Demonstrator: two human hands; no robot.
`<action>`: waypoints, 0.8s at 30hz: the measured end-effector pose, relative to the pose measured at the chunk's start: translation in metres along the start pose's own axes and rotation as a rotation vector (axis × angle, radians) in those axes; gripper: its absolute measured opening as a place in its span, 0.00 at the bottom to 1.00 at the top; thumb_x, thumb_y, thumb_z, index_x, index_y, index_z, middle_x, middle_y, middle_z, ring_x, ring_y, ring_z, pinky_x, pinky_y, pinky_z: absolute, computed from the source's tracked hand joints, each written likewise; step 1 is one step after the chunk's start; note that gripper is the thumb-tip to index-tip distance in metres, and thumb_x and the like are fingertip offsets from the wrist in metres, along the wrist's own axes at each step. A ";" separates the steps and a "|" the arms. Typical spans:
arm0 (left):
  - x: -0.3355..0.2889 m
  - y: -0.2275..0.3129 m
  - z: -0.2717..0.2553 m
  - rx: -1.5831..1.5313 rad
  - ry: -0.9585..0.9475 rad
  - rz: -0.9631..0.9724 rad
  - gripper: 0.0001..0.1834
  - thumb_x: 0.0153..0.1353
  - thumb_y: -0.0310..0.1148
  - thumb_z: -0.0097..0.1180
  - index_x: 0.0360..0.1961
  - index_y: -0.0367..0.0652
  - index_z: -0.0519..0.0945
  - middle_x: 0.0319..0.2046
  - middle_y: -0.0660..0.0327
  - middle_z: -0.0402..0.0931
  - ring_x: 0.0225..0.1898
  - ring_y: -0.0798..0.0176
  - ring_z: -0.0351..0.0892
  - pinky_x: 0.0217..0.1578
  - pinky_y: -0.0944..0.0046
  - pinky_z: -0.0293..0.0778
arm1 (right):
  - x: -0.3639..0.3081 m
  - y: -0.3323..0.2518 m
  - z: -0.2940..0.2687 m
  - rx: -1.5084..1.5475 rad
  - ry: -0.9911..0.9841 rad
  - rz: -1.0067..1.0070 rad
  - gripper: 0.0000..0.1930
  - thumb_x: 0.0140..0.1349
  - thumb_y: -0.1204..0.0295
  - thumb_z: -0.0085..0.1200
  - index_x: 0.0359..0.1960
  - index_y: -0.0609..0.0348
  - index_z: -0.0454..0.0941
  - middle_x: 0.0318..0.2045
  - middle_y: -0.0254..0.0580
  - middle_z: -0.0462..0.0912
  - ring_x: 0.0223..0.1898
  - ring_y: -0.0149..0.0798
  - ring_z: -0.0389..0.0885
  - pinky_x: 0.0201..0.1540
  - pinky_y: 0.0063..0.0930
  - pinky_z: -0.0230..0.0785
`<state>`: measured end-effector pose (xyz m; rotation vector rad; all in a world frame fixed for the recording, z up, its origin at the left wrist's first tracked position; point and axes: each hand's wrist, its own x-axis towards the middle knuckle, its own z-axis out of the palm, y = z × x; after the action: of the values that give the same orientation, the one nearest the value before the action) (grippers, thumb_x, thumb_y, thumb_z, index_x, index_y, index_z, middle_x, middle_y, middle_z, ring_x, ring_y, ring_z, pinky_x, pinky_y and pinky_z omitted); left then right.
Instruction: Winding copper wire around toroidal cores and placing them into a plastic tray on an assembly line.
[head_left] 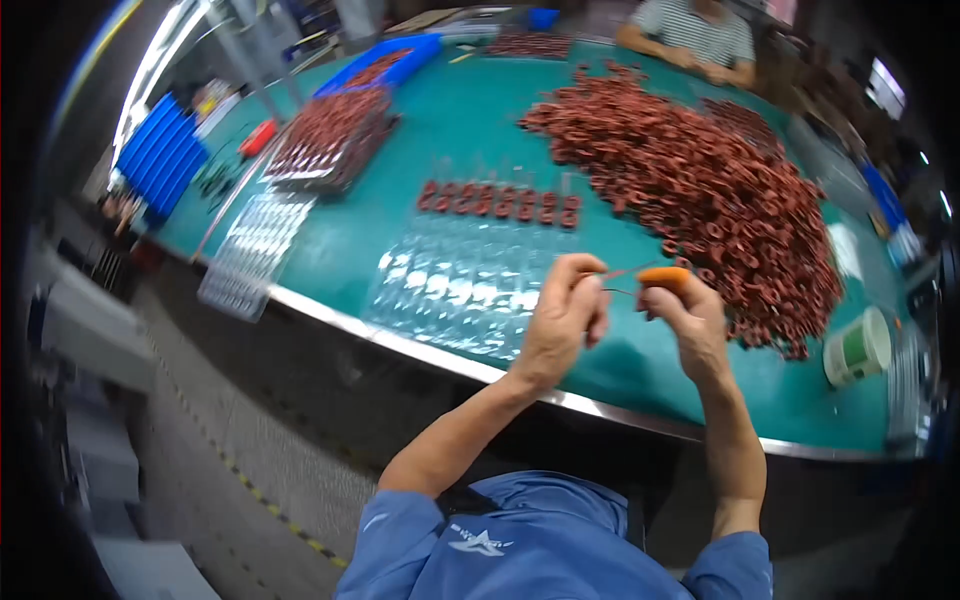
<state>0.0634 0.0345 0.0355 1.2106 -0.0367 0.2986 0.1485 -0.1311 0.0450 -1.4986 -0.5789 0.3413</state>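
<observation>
My right hand [692, 325] is closed round an orange-handled tool [664, 276], whose thin tip points toward my left hand; its exact kind is unclear. My left hand [562, 325] pinches a small piece, mostly hidden by the fingers, and thin wire-like lines run between the two hands. Both hands are above the table's near edge. Left of them lies a clear plastic blister tray [450, 290]. Along its far side stands a row of reddish-brown ring-shaped parts [500, 203] with thin leads sticking up.
A big heap of reddish-brown rings [700, 190] covers the green table [440, 120] at right. Filled clear trays [330, 140] are stacked at left beside another blister tray [255, 250]. A blue bin [425, 45], a white-green tub [857, 347] and a person [695, 35] opposite are visible.
</observation>
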 end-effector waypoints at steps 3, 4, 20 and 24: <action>0.005 -0.014 0.003 -0.143 -0.115 -0.048 0.11 0.71 0.31 0.39 0.53 0.43 0.64 0.29 0.63 0.65 0.25 0.69 0.68 0.25 0.69 0.66 | -0.007 0.002 -0.021 0.208 -0.072 0.031 0.14 0.61 0.71 0.58 0.46 0.66 0.78 0.34 0.40 0.82 0.37 0.29 0.80 0.39 0.22 0.72; 0.006 -0.015 0.005 -0.201 -0.125 -0.053 0.12 0.71 0.30 0.40 0.54 0.43 0.64 0.30 0.62 0.65 0.26 0.68 0.69 0.26 0.69 0.66 | -0.010 0.001 -0.024 0.205 -0.053 0.030 0.14 0.61 0.71 0.58 0.46 0.66 0.78 0.34 0.40 0.82 0.37 0.29 0.80 0.39 0.22 0.72; -0.003 -0.015 0.017 0.165 -0.175 -0.003 0.12 0.68 0.27 0.46 0.50 0.34 0.65 0.25 0.62 0.70 0.23 0.71 0.71 0.25 0.71 0.70 | -0.018 0.005 -0.012 0.365 0.090 0.173 0.17 0.67 0.61 0.51 0.35 0.68 0.79 0.23 0.40 0.80 0.20 0.27 0.76 0.22 0.19 0.67; 0.002 -0.004 0.008 0.045 -0.196 -0.272 0.13 0.70 0.34 0.43 0.47 0.34 0.66 0.20 0.59 0.69 0.17 0.66 0.73 0.18 0.69 0.70 | -0.007 0.012 -0.007 0.148 0.109 0.012 0.13 0.66 0.65 0.52 0.42 0.64 0.77 0.21 0.35 0.76 0.18 0.23 0.69 0.20 0.15 0.61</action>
<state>0.0672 0.0266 0.0352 1.2690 -0.0346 -0.0576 0.1481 -0.1401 0.0321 -1.3698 -0.4489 0.3031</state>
